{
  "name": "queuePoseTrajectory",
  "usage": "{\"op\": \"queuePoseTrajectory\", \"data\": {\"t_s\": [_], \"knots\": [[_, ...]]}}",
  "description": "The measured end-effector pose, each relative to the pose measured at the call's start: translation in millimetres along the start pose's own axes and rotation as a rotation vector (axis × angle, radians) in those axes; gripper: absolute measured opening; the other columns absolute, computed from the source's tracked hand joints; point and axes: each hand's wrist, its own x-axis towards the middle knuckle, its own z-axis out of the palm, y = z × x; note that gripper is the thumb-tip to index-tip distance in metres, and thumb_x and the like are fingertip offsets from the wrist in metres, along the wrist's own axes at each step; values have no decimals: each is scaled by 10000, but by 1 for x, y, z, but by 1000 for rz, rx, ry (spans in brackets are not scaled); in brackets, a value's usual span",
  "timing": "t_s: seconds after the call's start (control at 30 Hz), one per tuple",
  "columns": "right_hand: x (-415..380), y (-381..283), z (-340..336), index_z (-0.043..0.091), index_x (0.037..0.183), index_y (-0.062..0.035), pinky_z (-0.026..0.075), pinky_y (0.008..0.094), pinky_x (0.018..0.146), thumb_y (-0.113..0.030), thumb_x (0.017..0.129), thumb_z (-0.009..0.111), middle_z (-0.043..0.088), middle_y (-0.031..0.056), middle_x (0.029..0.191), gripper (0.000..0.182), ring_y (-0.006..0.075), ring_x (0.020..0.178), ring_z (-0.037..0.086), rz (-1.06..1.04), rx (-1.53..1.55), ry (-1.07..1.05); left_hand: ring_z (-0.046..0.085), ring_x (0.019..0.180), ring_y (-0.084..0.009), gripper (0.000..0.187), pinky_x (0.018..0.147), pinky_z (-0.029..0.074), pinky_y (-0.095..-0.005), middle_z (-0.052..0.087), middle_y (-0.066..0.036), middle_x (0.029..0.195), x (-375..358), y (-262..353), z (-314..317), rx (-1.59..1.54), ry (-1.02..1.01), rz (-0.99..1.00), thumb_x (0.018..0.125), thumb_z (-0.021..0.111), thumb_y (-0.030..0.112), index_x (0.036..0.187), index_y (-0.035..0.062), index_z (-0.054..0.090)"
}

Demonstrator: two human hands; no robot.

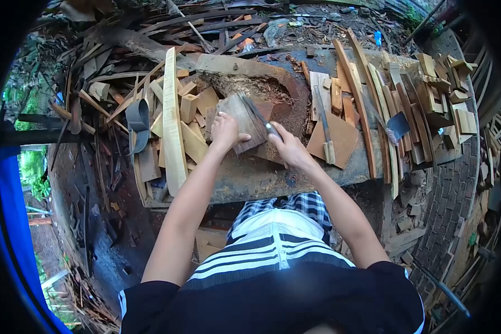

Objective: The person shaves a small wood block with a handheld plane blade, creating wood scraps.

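Note:
A weathered grey-brown block of wood stands on the worktable in front of me. My left hand grips its near left side, thumb stretched along the lower part and fingers over the upper edge. To the right, my right hand is wrapped around the handle of a long dark-bladed knife. Its blade points up and left, along the right edge of the block. A second long blade with a wooden handle lies further right, over a flat brown board.
The battered table carries a long pale plank and a curled dark strip on the left. Reddish strips, a dark square-bladed tool and stacked offcuts crowd the right. Beyond the block is a hollow with wood chips.

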Motion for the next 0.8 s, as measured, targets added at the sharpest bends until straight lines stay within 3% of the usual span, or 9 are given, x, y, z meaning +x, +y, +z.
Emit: {"op": "queuePoseTrajectory", "data": {"t_s": [0.07, 0.1, 0.2, 0.3, 0.37, 0.43, 0.5, 0.6, 0.8], "knots": [[0, -20, -9, 326, 1487, -200, 416, 493, 1010, -412, 955, 461, 616, 286, 1195, 588, 451, 1186, 546, 192, 249, -127, 548, 1211, -400, 1282, 1013, 462, -406, 491, -386, 1293, -4, -1, 6, -27, 59, 22, 546, 885, 553, 1363, -228, 280], [7, -24, -10, 326, 1487, -200, 416, 493, 1010, -412, 955, 461, 616, 286, 1195, 588, 451, 1186, 546, 159, 245, -107, 548, 1211, -400, 1282, 1013, 462, -406, 491, -386, 1293, 4, -4, -4, -21, 97, 27, 546, 885, 553, 1363, -228, 280], [-29, -20, -7, 343, 1467, -154, 516, 469, 780, -372, 968, 449, 667, 254, 959, 555, 387, 823, 681, 126, 123, -70, 532, 1229, -405, 1281, 1025, 453, -408, 479, -388, 1305, 0, -2, -4, -26, 47, 18, 558, 885, 543, 1370, -227, 260], [-27, -36, -21, 340, 1469, -142, 527, 442, 734, -366, 969, 448, 662, 246, 927, 558, 355, 746, 681, 230, 195, -149, 527, 1231, -405, 1281, 1025, 452, -409, 476, -385, 1307, 0, -4, 3, -1, 82, 34, 567, 881, 541, 1374, -227, 250], [0, -11, -9, 350, 1462, -147, 534, 429, 668, -369, 970, 445, 662, 237, 901, 548, 339, 679, 678, 137, 187, -102, 524, 1233, -403, 1281, 1027, 449, -409, 477, -382, 1306, 0, -4, 8, -3, 81, 39, 569, 879, 543, 1375, -226, 247], [15, -11, -6, 345, 1460, -157, 496, 374, 473, -352, 976, 432, 642, 187, 800, 529, 239, 432, 587, -57, 154, -17, 522, 1235, -401, 1282, 1029, 446, -409, 478, -378, 1304, -1, -3, 1, 5, 93, 41, 571, 877, 545, 1377, -226, 244], [-6, -23, -15, 350, 1458, -163, 547, 429, 632, -359, 968, 433, 664, 220, 869, 535, 337, 641, 673, 120, 121, -80, 513, 1242, -397, 1279, 1036, 439, -408, 482, -370, 1301, -3, -1, -3, -23, 26, 10, 577, 877, 538, 1379, -225, 237], [-10, 18, 20, 379, 1440, -158, 527, 486, 803, -361, 973, 431, 661, 279, 1029, 512, 425, 907, 673, -98, 5, 115, 506, 1249, -400, 1274, 1041, 434, -403, 480, -372, 1303, -4, -5, 3, -26, 103, 49, 578, 877, 535, 1378, -225, 239], [27, -12, 8, 384, 1415, -142, 535, 473, 684, -349, 978, 442, 665, 268, 895, 487, 396, 690, 675, -13, 159, 21, 513, 1237, -405, 1259, 1037, 436, -402, 486, -374, 1292, 0, -9, 11, -26, 117, 69, 579, 876, 532, 1369, -227, 257]]}}
